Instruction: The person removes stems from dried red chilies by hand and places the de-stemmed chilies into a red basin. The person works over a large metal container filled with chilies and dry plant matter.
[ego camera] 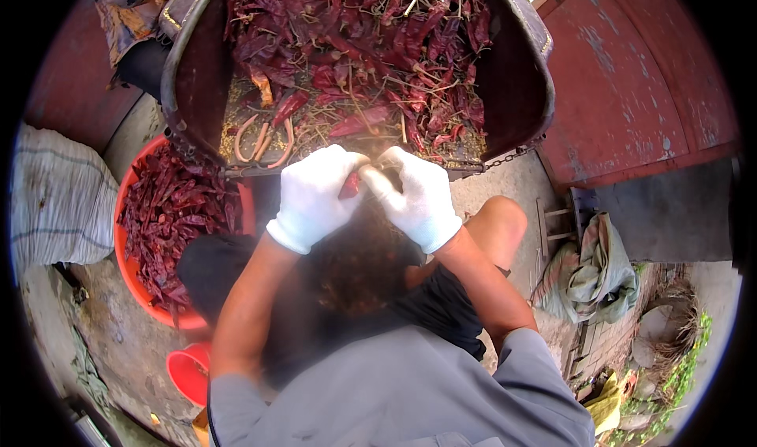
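Both hands wear white knit gloves and meet just in front of the open end of a dark cargo bed [204, 62]. A dried red chili [349, 185] is pinched in my left hand [316, 196], largely covered by the fingers. My right hand [417, 198] touches the left fingertips and pinches at the chili's stem end, which is partly hidden. Beyond them, a heap of dried red chilies [355, 33] with stems fills much of the bed. Loose stems, yellow seeds and bent pinkish rods [287, 145] lie near its front edge.
At left, an orange-red tub [121, 252] holds dried chilies, near a white woven sack [62, 198]. A smaller red bucket [183, 373] stands below it. A chain [502, 162] hangs at the bed's right corner. Grey-green sacking [591, 275] lies at right, near a red metal panel [627, 80].
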Available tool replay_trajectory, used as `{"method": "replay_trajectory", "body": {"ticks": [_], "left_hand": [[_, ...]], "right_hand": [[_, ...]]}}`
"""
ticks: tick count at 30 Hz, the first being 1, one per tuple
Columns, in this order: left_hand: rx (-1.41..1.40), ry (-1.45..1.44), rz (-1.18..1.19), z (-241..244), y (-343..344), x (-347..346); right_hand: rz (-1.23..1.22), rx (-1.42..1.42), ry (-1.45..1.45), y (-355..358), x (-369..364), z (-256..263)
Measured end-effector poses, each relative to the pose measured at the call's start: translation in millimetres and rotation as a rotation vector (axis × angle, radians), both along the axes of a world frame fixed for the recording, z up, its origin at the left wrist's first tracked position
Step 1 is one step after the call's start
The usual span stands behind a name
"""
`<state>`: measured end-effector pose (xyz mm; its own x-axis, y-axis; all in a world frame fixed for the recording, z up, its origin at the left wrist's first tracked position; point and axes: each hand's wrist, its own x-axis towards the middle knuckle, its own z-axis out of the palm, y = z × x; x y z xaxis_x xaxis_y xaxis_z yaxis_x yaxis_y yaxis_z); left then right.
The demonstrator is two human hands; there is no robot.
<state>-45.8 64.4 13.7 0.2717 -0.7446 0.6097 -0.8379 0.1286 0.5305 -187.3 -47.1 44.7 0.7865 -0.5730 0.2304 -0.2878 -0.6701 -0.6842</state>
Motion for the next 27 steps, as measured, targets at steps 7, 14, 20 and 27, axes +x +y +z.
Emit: {"method": "replay_trajectory", "body": {"ticks": [7,14,20,27], "left_hand": [[0.264,0.594,-0.178,12.5,8.9,4.1],[0.215,0.467,-0.206,13.3,10.1,1.4],[0.148,0.256,-0.194,0.9,13.6,0.4],[0.042,0.696,-0.284,21.9,19.4,3.3]], "right_hand": [[-0.018,0.721,-0.030,-3.7,-2.9,12.0],[0.134,0.391,0.089,-7.8,-9.1,18.6],[0.159,0.131,-0.019,-1.1,-12.3,14.4],[-0.020,1.731,-0.624,-10.4,-5.1,-11.4]]}}
